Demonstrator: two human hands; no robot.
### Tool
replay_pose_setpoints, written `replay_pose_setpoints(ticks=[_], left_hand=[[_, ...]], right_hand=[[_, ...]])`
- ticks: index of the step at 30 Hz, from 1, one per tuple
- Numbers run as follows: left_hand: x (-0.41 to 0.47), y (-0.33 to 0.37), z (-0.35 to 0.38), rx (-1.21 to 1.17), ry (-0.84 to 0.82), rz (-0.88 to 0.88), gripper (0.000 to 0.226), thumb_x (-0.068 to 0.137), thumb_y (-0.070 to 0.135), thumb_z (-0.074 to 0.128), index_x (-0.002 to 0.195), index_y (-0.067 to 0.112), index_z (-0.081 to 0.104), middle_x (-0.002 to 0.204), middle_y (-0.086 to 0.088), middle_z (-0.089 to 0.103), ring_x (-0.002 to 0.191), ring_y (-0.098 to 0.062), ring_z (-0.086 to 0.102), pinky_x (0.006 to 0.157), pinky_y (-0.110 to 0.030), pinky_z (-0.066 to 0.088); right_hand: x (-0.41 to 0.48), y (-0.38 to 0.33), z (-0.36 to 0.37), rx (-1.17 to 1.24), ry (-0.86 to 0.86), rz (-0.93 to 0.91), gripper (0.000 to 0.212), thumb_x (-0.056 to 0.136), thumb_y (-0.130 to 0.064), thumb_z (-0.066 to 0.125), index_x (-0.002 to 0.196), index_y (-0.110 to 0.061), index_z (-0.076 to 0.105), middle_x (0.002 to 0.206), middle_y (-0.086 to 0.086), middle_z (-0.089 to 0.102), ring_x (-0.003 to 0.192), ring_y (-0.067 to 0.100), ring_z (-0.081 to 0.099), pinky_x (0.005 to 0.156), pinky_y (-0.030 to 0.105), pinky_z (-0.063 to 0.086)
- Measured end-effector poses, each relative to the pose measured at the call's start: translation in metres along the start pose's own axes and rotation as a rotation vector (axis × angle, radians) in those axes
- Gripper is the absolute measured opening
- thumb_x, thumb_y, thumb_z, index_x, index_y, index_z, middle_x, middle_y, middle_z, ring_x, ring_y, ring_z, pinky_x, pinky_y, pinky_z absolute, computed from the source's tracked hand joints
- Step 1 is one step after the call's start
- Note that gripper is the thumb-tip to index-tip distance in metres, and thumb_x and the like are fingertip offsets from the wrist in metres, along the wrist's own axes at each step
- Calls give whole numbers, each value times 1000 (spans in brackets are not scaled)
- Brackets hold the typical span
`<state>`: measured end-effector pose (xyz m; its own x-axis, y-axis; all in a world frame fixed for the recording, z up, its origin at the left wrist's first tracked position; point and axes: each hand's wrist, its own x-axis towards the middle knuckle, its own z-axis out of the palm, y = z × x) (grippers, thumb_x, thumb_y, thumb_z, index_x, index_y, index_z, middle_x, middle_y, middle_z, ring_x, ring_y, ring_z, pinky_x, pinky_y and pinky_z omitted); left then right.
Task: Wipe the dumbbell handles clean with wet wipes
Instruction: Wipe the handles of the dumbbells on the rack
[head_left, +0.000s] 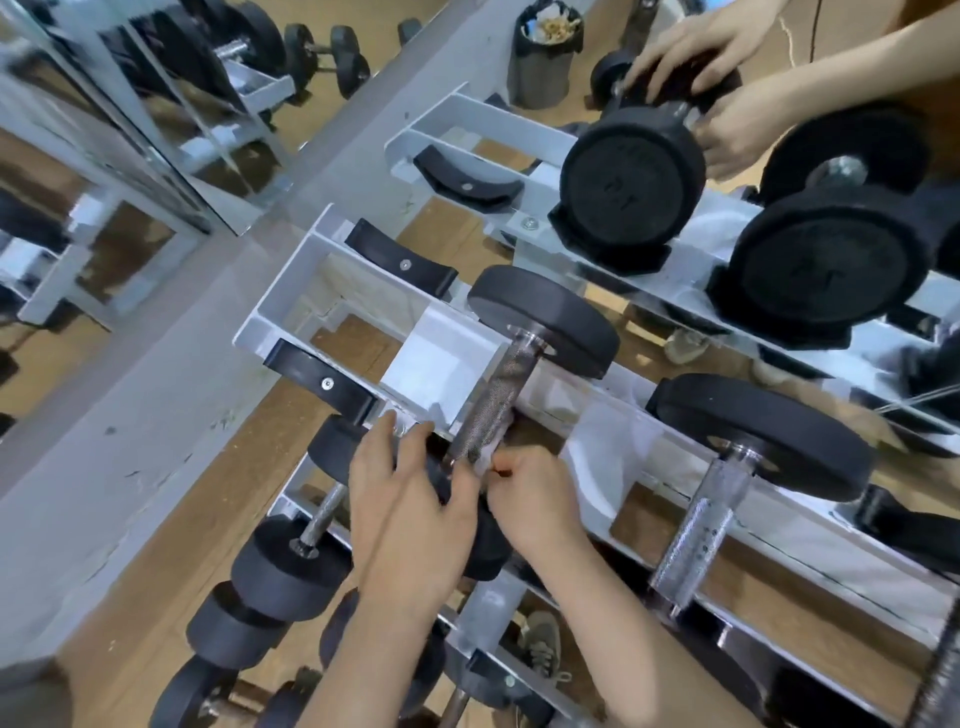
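Observation:
A black dumbbell lies across the grey rack (441, 358), its knurled metal handle (498, 400) slanting down toward me. My right hand (535, 499) pinches a small white wet wipe (480, 462) against the handle's near end. My left hand (405, 499) rests with fingers spread over the dumbbell's near black head (488, 545), most of which it hides. A second dumbbell with a shiny knurled handle (701, 525) sits in the slot to the right.
Larger dumbbells (631, 179) sit on the upper tier, reflected in a mirror along with my hands. Smaller dumbbells (280, 566) fill the lower tier. Empty black cradles (400, 262) line the rack's left end. A black bin (545, 52) stands on the wooden floor.

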<state>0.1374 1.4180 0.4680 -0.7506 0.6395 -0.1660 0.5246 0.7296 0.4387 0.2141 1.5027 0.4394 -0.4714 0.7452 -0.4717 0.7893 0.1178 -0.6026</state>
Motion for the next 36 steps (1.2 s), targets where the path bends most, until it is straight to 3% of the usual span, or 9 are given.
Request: replay_pose_setpoints(ticks=[4,8,11,14,19,25,28,32,36], left_hand=[[4,0,12,-79,125,-33,40,92,37,38,126,25,56,146,2,39,138,-16,30,110,-21,18],[4,-4,12,-158,181,0,44,85,25,35,122,21,58,131,5,49,127,-14,37,97,2,3],[4,-3,12,-198,198,20,40,85,21,37,119,19,59,124,6,52,122,-13,39,97,1,6],[2,-3,12,-213,206,10,39,87,22,38,118,18,60,122,6,54,123,-14,40,101,-9,15],[4,-3,15,-254,236,12,40,83,22,38,113,17,64,115,3,58,118,-16,45,102,-9,19],[5,-1,15,-255,255,23,40,81,25,37,109,16,65,109,3,59,114,-18,47,100,-10,21],[4,-1,15,-255,258,25,42,82,24,36,110,16,65,109,3,58,114,-18,46,101,-15,24],[4,-2,16,-265,256,23,41,82,24,36,111,15,65,108,3,58,114,-17,46,101,-11,21],[5,-2,14,-263,252,32,40,82,24,37,109,15,65,107,2,59,113,-19,47,100,-9,20]], right_hand=[[3,-2,-20,159,-206,-10,51,88,-28,58,42,-15,42,41,-6,38,47,11,37,46,25,27],[0,-8,-22,380,-266,-64,34,83,-26,72,51,-16,64,46,-12,45,49,4,41,53,21,33],[8,-8,-14,228,46,-273,11,85,-16,69,80,-23,75,66,-13,63,62,3,58,60,25,48],[23,-1,-8,-150,348,-589,15,82,-5,67,96,-8,70,81,7,62,66,28,60,52,39,52],[35,8,-13,-30,584,-462,12,87,-3,64,95,-9,70,87,7,62,71,27,61,55,40,52],[14,8,8,21,117,-602,16,84,-7,60,84,-15,74,79,-1,57,68,16,55,62,30,45],[40,2,-17,21,282,-471,21,84,-15,55,68,-26,63,70,-8,49,66,18,45,64,43,42],[48,-10,-28,-108,401,-489,24,89,-7,55,84,-30,55,88,-6,41,77,12,40,67,21,38],[26,5,-4,-423,134,-869,26,86,-23,47,64,-33,38,79,-6,43,72,19,46,67,48,43]])
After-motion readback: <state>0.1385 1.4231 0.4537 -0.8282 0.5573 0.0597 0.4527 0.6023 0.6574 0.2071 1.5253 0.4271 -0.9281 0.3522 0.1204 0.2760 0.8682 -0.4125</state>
